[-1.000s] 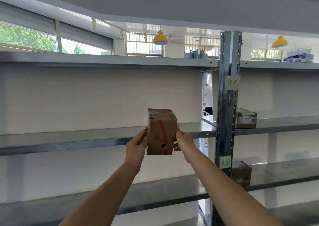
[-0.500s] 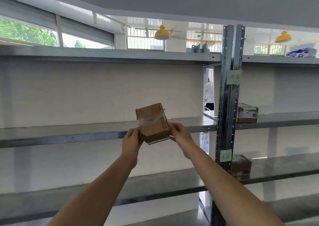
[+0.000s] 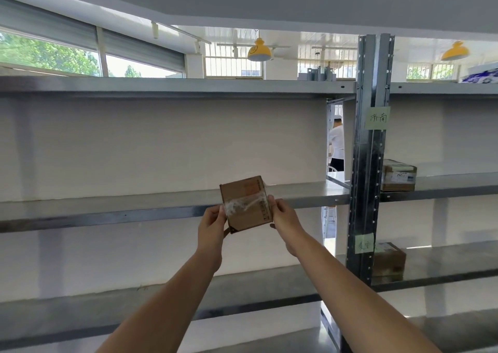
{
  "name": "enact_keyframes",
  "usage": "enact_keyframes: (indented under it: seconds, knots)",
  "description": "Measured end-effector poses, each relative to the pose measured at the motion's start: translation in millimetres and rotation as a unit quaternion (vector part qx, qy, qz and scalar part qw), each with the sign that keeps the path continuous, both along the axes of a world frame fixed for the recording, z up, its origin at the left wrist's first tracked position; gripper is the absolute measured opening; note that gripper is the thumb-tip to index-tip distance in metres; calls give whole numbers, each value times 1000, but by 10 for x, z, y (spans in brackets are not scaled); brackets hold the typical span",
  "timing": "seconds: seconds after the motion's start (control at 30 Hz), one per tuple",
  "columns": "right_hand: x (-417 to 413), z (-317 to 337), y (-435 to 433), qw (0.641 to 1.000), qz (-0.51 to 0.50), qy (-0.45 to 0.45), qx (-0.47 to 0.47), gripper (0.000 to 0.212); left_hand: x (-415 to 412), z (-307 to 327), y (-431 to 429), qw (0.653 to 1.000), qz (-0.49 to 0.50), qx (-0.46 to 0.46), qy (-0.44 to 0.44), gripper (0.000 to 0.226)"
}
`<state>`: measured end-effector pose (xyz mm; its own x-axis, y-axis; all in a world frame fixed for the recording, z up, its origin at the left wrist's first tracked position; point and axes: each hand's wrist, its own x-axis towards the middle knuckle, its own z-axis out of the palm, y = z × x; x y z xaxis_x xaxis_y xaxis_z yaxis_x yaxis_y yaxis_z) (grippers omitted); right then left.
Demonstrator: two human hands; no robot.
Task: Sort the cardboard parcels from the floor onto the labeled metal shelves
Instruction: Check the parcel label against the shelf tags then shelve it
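Note:
I hold a small cardboard parcel (image 3: 246, 204) with clear tape and an orange mark in front of the middle metal shelf (image 3: 107, 207). My left hand (image 3: 211, 224) grips its left side and my right hand (image 3: 283, 215) grips its right side. The parcel is tilted, with a broad face turned toward me. A green handwritten label (image 3: 377, 117) is stuck high on the steel upright (image 3: 367, 164), and a second green label (image 3: 364, 243) sits lower on it.
Right of the upright, one parcel (image 3: 398, 175) lies on the middle shelf and another parcel (image 3: 389, 261) on the lower shelf. A person in white (image 3: 336, 145) stands behind the rack gap. The top shelf (image 3: 175, 86) runs overhead.
The parcel has been turned in both hands from standing upright to tilted with a broad face toward me. It now sits slightly lower, level with the middle shelf edge.

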<state>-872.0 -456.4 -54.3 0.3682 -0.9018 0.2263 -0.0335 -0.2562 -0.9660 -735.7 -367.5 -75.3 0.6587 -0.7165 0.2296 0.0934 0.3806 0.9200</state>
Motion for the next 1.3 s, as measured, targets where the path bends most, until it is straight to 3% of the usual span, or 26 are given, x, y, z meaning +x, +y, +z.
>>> enact_keyframes:
  seconds: [0.2,0.4,0.67,0.97,1.3]
  knots:
    - [-50,-12,-11,999,32,-21,39,39,34,-34,-43,1000,-11,4,-2,15]
    - [-119,3,-69,995,77,-26,52,53,55,-59,-97,997,-63,-6,43,12]
    - [-153,-37,-196,991,118,-21,55,35,-12,-30,-90,995,-69,-14,77,16]
    - [-195,-64,-108,991,130,-25,31,31,35,10,-73,997,-68,-2,47,17]
    - [-200,-122,-119,984,150,-64,71,39,102,-68,-24,996,-89,13,15,32]
